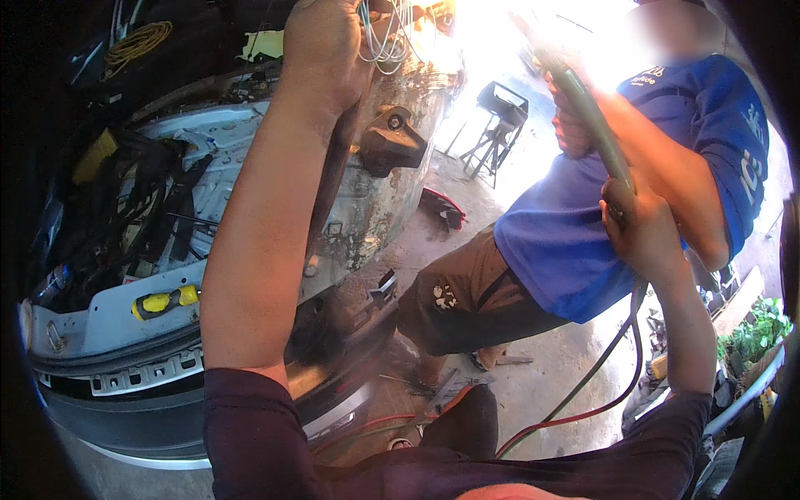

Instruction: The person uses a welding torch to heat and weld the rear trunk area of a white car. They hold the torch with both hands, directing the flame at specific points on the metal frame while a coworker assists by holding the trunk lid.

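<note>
High in the head view, my left hand [323, 37] is closed, its fingertips partly cut off by the top edge. A loose bundle of thin wire [388, 42] hangs in loops from it, in front of the worn car body panel [408, 179]. My right hand [646, 225] wraps round the lower end of a green gas torch [590, 117], which slants up and left. Its far end is lost in a white glare. A co-worker's hand [571, 125] is closed beside the torch's upper part; whether it grips the torch I cannot tell.
A co-worker in a blue shirt [567, 225] stands close at the right. Red and green hoses [575, 423] trail from the torch. A yellow-black tool [165, 302] lies on the car's front edge. A dark metal stand [500, 125] is on the floor behind.
</note>
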Motion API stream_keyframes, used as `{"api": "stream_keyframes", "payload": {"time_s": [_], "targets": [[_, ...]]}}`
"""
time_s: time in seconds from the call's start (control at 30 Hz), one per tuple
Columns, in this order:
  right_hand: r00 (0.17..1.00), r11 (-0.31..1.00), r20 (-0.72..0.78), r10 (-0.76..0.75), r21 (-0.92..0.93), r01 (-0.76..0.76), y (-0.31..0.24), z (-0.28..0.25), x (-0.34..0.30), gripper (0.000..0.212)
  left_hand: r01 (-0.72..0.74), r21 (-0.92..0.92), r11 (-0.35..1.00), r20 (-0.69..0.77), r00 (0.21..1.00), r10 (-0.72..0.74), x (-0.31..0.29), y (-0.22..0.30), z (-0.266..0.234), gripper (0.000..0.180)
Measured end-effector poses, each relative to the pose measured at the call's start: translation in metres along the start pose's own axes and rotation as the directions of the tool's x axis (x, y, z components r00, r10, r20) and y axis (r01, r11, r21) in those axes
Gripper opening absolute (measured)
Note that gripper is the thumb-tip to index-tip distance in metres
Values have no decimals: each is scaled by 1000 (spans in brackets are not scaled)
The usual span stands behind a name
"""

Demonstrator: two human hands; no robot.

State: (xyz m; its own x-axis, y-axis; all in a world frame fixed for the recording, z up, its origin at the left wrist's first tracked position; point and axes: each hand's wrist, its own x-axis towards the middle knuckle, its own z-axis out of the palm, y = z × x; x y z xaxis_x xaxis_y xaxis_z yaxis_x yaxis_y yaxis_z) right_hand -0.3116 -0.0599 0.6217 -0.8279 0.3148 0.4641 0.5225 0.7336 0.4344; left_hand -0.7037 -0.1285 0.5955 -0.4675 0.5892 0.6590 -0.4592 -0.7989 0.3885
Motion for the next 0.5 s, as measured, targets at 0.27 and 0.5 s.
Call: {"api": "stream_keyframes", "payload": {"time_s": [0.27,0.5], "targets": [[998,990,21,58,-128,-55,-1,-3,-4,15,-58,-54,997,-22,998,57,-7,-10,20,15],[999,973,-9,54,-224,-54,-1,-4,2,18,-216,-1,976,-119,969,214,4,-23,14,9]]}}
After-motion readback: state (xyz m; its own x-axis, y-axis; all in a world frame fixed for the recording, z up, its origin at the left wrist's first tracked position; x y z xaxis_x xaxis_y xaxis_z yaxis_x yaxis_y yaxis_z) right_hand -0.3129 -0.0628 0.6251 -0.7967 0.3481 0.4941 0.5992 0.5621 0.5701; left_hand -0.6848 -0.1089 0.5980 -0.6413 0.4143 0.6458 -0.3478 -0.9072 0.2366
